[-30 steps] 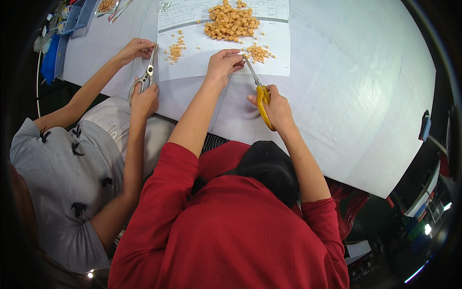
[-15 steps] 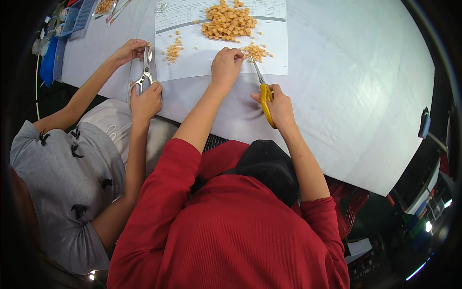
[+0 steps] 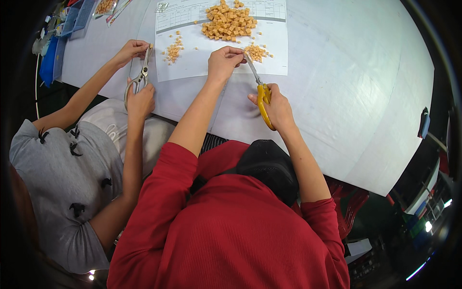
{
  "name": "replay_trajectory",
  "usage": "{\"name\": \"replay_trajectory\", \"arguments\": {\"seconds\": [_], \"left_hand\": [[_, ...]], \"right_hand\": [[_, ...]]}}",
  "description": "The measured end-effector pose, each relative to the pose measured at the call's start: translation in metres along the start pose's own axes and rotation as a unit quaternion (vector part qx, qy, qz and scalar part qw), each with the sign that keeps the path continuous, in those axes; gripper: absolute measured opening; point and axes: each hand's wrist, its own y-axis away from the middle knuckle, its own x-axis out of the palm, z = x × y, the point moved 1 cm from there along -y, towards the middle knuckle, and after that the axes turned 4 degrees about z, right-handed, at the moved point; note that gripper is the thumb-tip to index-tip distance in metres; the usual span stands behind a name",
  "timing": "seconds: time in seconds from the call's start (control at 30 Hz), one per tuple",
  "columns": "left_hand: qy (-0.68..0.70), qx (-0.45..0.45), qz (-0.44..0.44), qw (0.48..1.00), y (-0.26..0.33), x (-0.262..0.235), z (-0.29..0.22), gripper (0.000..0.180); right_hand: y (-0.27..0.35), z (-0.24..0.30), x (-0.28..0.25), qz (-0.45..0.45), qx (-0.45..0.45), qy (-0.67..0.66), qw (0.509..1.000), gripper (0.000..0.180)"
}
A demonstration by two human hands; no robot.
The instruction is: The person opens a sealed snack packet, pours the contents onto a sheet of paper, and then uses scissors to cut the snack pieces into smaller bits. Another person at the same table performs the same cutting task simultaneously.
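My right hand (image 3: 280, 109) is closed on the yellow-handled scissors (image 3: 263, 103), with the thumb out at the left side of the handle. Their blades point away from me, tips right at the fingers of my left hand (image 3: 224, 62). That hand is pinched closed over the sheet; whatever lies between the fingertips is too small and covered to make out. Just right of the tips is a small pile of tiny orange bits (image 3: 257, 53). Farther back sits a large heap of orange-tan cubes (image 3: 228, 23) on the printed white paper (image 3: 207, 70).
At my left a co-worker's hand (image 3: 141, 99) holds silver scissors (image 3: 143, 77), and their other hand pinches a small orange piece at the blades. Another little pile of bits (image 3: 173, 50) lies on the paper's left. Blue baskets (image 3: 77, 19) stand far left on the white table (image 3: 356, 86).
My scissors have swung slightly left, from the small pile to my left fingertips. My left hand has shifted a little left. The co-worker's scissors have closed and tilted.
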Motion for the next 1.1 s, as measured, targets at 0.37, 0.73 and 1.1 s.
{"name": "replay_trajectory", "arguments": {"seconds": [0.37,0.73,1.1], "left_hand": [[-0.248,0.123,-0.053,0.959,0.013,0.009,-0.016,0.025],[-0.421,0.238,-0.095,0.87,-0.017,0.014,0.001,0.016],[-0.296,0.06,-0.041,0.952,-0.009,0.017,-0.021,0.01]], "right_hand": [[-0.001,-0.003,0.002,-0.007,-0.008,0.017,1.0,0.07],[-0.007,-0.015,-0.001,-0.013,0.066,-0.011,0.998,0.071],[-0.002,-0.008,-0.005,-0.032,0.041,-0.026,0.998,0.073]]}}
